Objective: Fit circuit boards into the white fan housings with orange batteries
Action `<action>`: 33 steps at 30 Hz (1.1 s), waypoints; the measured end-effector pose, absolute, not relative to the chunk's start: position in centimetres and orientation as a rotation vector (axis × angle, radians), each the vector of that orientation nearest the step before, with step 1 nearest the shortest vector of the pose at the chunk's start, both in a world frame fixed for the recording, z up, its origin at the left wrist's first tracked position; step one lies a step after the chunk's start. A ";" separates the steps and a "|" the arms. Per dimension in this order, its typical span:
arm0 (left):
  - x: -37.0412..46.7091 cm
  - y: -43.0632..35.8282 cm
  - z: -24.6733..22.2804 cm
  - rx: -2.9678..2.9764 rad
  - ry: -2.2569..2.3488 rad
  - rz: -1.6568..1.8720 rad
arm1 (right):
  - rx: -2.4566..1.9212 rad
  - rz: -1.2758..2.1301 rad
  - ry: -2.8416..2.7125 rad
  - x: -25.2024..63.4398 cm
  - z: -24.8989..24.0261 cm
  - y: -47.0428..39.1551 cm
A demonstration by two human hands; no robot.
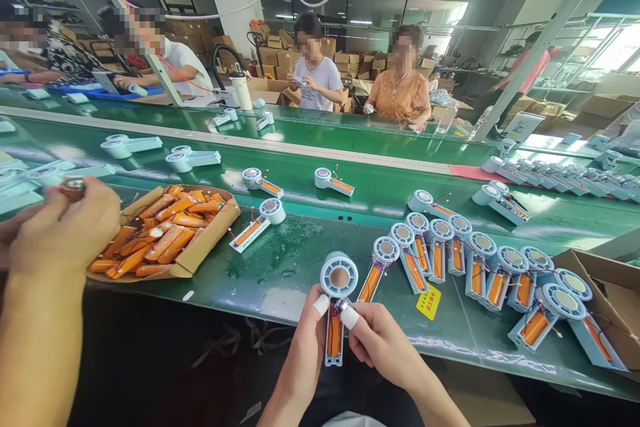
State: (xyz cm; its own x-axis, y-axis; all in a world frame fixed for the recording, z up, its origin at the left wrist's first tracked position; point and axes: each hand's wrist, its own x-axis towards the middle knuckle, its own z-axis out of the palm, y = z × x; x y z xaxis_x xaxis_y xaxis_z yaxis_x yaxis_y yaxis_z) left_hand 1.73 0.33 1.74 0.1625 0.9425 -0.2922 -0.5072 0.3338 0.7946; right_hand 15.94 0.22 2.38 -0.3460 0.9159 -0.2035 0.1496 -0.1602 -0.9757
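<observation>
Green, glossy desk [260,287] runs across my view, with a hall of stacked cartons [280,53] behind it. At the near edge, the left fingers [321,305] are closed on the side of a pale blue device [339,274], just below its round head. The right fingers [351,317] are closed in a pinch on a small shiny part [343,305] at the neck; I can't make out its exact shape. White wraps cover both thumbs. The device's head stands above the fingertips, and its open handle, with an orange cell [335,337] inside, runs down between the two hands.

Just right of the head I see another device [386,250], then a crowded cluster of them reaching a cardboard box [607,287]. A yellow card [429,301] lies by the cluster. Off left sits a carton of orange cells [205,260], beside a co-worker's hand [70,227]. Farther back, people [314,77] sit across the line.
</observation>
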 end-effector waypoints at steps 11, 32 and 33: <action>2.0 -0.3 2.5 0.982 1.211 1.045 | -1.254 1.400 -1.208 14.9 1.0 -1.1; 2.5 0.5 1.3 0.677 0.999 1.070 | -1.336 0.248 -1.738 15.9 -1.1 -3.2; 2.7 0.6 1.3 0.649 0.987 1.069 | -1.336 0.201 -1.776 16.0 -1.0 -3.2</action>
State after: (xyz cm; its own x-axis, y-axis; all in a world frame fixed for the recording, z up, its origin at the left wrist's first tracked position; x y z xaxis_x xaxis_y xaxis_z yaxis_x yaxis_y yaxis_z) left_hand 2.65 0.58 1.28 0.1475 0.9288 -0.3400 -0.4128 0.3702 0.8322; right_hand 16.01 -3.16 -0.96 -0.0351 0.8399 0.5417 0.6978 0.4086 -0.5883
